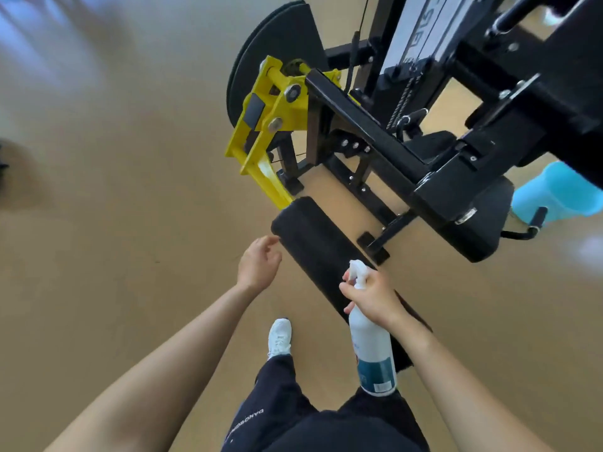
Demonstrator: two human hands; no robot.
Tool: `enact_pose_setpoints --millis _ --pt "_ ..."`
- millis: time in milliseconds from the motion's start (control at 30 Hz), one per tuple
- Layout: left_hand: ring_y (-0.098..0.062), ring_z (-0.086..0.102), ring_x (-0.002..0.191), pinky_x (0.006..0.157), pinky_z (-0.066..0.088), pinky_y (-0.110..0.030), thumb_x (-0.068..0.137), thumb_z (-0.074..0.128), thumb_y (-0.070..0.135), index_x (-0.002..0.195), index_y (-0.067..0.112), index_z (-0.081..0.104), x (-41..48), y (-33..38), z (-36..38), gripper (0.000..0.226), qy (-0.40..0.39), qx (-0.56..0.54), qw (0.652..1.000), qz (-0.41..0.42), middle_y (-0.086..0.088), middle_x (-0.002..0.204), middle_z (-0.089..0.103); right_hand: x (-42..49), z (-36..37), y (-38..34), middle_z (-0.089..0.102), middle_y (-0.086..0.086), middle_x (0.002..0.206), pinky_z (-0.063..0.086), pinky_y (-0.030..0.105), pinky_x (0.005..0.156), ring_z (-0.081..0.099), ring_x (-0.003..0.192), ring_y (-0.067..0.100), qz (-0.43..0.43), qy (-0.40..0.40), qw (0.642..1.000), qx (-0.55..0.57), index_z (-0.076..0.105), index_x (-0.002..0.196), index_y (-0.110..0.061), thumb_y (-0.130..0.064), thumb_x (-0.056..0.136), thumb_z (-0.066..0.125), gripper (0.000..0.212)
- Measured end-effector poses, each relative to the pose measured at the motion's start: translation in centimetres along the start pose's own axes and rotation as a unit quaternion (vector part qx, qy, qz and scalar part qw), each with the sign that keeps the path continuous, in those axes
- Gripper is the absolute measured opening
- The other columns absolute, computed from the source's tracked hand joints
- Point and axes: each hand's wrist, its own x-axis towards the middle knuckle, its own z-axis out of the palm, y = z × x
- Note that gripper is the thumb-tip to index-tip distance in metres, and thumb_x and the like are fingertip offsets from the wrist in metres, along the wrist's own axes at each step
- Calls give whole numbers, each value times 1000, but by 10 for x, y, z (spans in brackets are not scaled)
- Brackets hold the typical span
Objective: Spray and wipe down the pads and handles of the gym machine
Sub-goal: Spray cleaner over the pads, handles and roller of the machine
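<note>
A long black roller pad (313,246) hangs from the machine's yellow lever arm (264,132) and runs toward me across the middle of the view. My right hand (372,296) grips the neck of a white spray bottle (372,350) with a teal label, its nozzle held over the pad. My left hand (259,262) hovers just left of the pad's far end, fingers loosely curled and holding nothing. A black seat pad (473,220) sits to the right, with a small black handle (536,218) beside it.
The black machine frame (368,125) and weight stack (424,27) fill the upper right. A light blue object (554,194) lies behind the seat. The tan floor (114,190) spreads out to the left. My white shoe (279,337) stands beside the pad.
</note>
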Motion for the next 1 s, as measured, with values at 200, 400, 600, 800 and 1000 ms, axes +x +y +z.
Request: enact_pose_setpoints --millis 200,400,600,800,1000 --pt "-30 1 159 126 18 -47 96 60 28 165 26 7 57 36 5 87 -134 290 913 254 -3 173 -2 -20 32 7 68 -1 76 42 8 54 72 60 6 72 76 995 -1 54 74 -23 -30 100 63 28" --pt "-25 -14 158 125 18 -46 92 64 33 162 36 -12 13 -15 29 103 -212 372 879 211 5 171 -18 -40 44 24 71 -4 86 49 21 64 74 62 8 107 106 988 34 61 87 -23 -31 100 61 14" --pt "-24 67 110 79 53 -30 91 53 35 156 36 37 -38 -92 -7 67 -288 436 852 23 -1 125 70 -57 59 36 71 -1 84 61 31 76 75 62 12 106 120 986 50 63 94 -13 -36 99 63 23" --pt "-20 64 117 90 54 -31 95 57 39 145 34 55 -51 -66 -28 51 -237 348 906 34 4 135 66 -73 75 51 73 6 76 59 36 75 73 56 14 106 146 979 95 61 86 -9 -34 99 62 28" --pt "-20 61 116 85 43 -27 95 62 33 140 31 59 -45 -29 -27 45 -200 278 933 111 6 137 64 -86 87 67 71 -4 90 58 33 78 73 57 13 84 153 973 148 59 87 -20 -35 97 68 20"
